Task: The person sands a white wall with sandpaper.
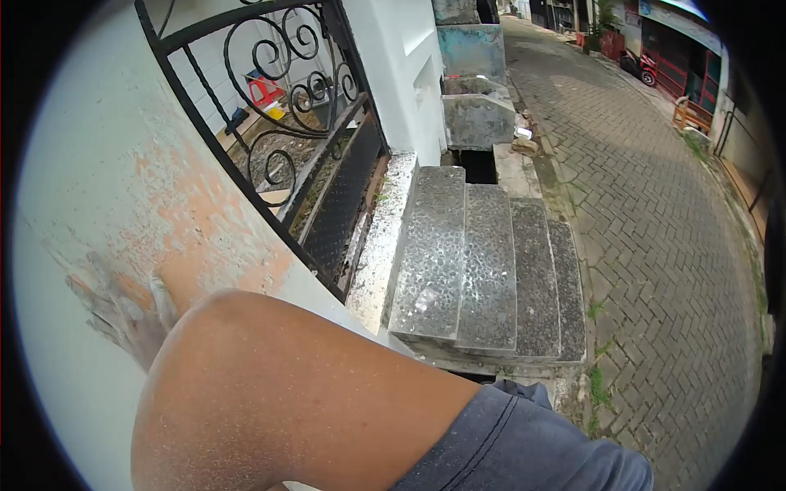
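Note:
Pale with dust, my left hand [131, 315] rests against the painted wall [78, 196] at the left, its fingers spread. Around and above it, the wall's white paint is worn or scraped into peach-coloured patches [196, 217]. A bare, dusty bent limb [278, 376], seemingly my right arm with its elbow towards the wall, crosses close in front and covers my left wrist. Grey cloth [516, 446] with a stitched hem wraps its lower right end. My right hand is out of the picture.
Beyond the wall stands a black scrolled metal gate [291, 123], with a red plastic stool [264, 92] behind it. Pebbled steps [487, 254] descend rightward to a paved lane [655, 245]. A dark drain opening [475, 166] lies past the steps; a red motorbike [643, 67] is parked far right.

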The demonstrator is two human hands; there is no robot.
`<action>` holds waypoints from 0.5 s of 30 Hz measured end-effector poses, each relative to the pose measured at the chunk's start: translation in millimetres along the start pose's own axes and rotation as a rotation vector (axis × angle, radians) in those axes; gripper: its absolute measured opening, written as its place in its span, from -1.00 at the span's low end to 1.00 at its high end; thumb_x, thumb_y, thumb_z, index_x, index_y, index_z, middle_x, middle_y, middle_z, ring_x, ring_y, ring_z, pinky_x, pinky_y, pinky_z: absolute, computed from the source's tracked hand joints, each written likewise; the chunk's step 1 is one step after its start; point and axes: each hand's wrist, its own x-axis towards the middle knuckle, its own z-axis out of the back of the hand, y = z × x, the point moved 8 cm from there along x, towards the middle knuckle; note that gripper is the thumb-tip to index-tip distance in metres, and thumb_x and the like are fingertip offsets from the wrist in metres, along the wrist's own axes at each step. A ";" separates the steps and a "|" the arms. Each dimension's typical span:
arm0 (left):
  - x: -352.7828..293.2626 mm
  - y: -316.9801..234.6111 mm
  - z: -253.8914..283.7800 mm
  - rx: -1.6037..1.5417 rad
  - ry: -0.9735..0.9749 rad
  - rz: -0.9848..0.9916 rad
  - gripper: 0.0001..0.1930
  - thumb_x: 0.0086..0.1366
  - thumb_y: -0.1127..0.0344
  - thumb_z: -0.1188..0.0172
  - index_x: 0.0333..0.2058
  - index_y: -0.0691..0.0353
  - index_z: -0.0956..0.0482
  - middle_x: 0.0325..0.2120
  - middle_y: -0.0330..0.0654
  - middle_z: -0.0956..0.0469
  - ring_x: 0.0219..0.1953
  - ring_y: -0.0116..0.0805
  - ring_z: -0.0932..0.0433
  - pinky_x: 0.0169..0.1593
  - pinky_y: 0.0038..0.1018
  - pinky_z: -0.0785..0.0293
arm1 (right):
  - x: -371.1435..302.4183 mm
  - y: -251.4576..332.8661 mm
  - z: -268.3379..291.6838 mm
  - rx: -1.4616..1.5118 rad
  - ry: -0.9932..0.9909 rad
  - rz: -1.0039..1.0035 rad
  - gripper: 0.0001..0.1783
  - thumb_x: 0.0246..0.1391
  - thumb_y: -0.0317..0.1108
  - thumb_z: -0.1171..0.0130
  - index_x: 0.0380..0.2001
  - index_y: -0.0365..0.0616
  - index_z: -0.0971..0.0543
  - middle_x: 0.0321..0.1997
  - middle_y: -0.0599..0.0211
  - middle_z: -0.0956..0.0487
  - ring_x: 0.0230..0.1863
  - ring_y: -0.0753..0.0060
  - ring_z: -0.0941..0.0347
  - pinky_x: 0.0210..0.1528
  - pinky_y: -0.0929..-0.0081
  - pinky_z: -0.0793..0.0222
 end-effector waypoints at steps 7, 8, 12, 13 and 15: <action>19.7 23.4 61.2 0.221 -0.226 0.149 -0.11 0.13 -0.06 -0.16 0.29 0.23 0.05 0.28 0.03 0.02 0.30 -0.18 -0.06 0.26 -0.18 -0.09 | 107.7 -75.3 -100.5 0.013 0.061 0.316 -0.69 0.08 -0.27 0.07 -0.19 -0.08 -0.58 -0.10 0.43 -0.57 0.01 0.34 -0.44 0.03 0.14 -0.26; 19.7 31.1 63.7 0.246 -0.255 0.176 -0.11 0.12 -0.07 -0.16 0.29 0.23 0.05 0.28 0.03 0.02 0.30 -0.19 -0.07 0.26 -0.19 -0.10 | 109.0 -71.4 -104.6 0.016 0.077 0.361 -0.69 0.09 -0.27 0.07 -0.18 -0.08 -0.58 -0.09 0.43 -0.57 0.01 0.33 -0.44 0.04 0.13 -0.26; 7.6 93.1 133.7 0.509 -0.398 0.317 -0.09 0.12 -0.11 -0.16 0.29 0.24 0.04 0.29 0.00 0.02 0.30 -0.24 -0.08 0.25 -0.21 -0.13 | 39.6 -172.1 -53.2 0.136 -0.568 -0.116 -0.59 0.03 -0.33 0.01 -0.05 -0.26 -0.49 0.10 0.11 -0.46 0.26 0.18 -0.25 0.23 0.01 -0.11; 13.2 91.3 138.7 0.408 -0.444 0.176 -0.12 0.11 -0.01 -0.17 0.29 0.24 0.03 0.29 0.09 0.09 0.32 -0.10 0.01 0.25 -0.05 -0.04 | 15.0 -199.5 -45.1 0.111 -0.512 -0.243 -0.56 0.04 -0.35 0.00 0.02 -0.26 -0.45 0.15 0.08 -0.41 0.29 0.14 -0.20 0.26 0.03 -0.06; 32.9 77.7 121.0 0.241 -0.500 0.007 -0.15 0.09 0.09 -0.17 0.29 0.23 0.02 0.30 0.17 0.16 0.34 0.05 0.09 0.26 0.11 0.05 | -67.5 -252.1 -55.1 -0.022 -0.398 -0.522 -0.53 0.04 -0.49 0.00 0.09 -0.26 -0.40 0.20 0.06 -0.37 0.32 0.09 -0.15 0.29 0.03 -0.01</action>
